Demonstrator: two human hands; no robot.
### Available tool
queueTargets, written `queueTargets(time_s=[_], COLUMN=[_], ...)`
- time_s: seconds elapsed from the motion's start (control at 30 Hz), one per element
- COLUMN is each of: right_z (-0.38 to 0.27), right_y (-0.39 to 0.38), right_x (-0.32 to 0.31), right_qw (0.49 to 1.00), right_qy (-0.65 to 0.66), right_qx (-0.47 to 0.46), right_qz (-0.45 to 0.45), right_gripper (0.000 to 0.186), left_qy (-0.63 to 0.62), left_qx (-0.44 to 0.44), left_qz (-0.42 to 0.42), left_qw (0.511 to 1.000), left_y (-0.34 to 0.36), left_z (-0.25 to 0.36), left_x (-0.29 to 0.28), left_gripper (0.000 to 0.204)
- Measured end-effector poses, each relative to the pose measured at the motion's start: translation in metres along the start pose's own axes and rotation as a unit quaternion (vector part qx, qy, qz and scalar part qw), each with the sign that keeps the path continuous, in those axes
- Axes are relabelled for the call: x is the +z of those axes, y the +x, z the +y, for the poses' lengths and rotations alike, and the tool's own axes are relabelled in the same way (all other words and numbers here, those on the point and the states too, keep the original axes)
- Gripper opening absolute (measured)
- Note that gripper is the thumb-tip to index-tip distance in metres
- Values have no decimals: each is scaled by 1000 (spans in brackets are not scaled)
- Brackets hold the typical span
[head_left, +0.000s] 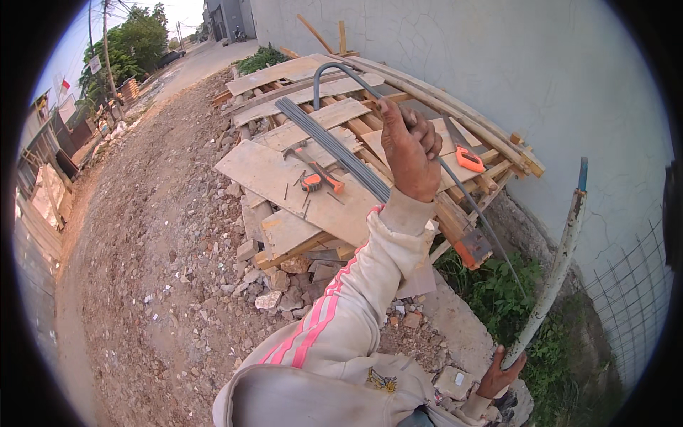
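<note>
My left hand (410, 151) is raised out in front, shut around a long grey steel rod (475, 213) whose far end curves into a hook (334, 66). The rod slants down to the right past a stack of wooden boards (281, 174) into the weeds. At the lower right, my right hand (502, 374) grips the bottom of a whitish pipe (556, 270) that leans up toward the wall, with a blue tip at its top. A bundle of straight steel rods (324, 135) lies across the boards just left of my left hand.
An orange-handled hammer (316, 175) and loose nails lie on the boards, and an orange tape measure (469, 158) sits farther right. A grey plastered wall (541, 78) stands behind. Wire mesh (633, 299) leans at the right. Rubble and dirt (163, 242) spread left toward a road.
</note>
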State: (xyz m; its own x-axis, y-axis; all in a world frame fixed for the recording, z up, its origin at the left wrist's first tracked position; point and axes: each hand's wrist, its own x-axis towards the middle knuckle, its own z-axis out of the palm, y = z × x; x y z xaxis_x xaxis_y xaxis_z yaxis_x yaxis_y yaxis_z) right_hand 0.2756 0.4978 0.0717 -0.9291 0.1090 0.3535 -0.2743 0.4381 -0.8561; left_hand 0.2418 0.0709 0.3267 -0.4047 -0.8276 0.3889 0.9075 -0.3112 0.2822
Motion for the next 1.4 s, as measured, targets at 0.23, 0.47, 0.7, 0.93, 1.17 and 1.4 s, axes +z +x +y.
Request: queueTargets(time_s=[0.23,0.47,0.7,0.93,1.17,1.4], right_z=[62,107,109,126,114,95], right_y=[26,51,132,186,191,198], right_x=[6,-18,-17,8,32,70], right_qw=[996,995,983,958,928,928], right_qy=[-22,-79,-149,-241,-295,-309], right_qx=[6,-3,-7,-18,11,1], right_qz=[-90,-65,-106,-154,-226,-208], right_gripper=[49,41,45,49,52,53], left_qy=[30,30,357,510,834,907], left_qx=[-244,-329,-389,-204,-46,-117], left_qz=[122,192,-11,24,-134,-198], left_qw=[962,924,849,835,533,352], left_y=[-94,-118,-117,-27,22,14], left_z=[-135,-214,-208,-179,-202,-269], left_x=[-74,-116,-166,-194,-266,-276], left_gripper=[49,42,37,35,48,79])
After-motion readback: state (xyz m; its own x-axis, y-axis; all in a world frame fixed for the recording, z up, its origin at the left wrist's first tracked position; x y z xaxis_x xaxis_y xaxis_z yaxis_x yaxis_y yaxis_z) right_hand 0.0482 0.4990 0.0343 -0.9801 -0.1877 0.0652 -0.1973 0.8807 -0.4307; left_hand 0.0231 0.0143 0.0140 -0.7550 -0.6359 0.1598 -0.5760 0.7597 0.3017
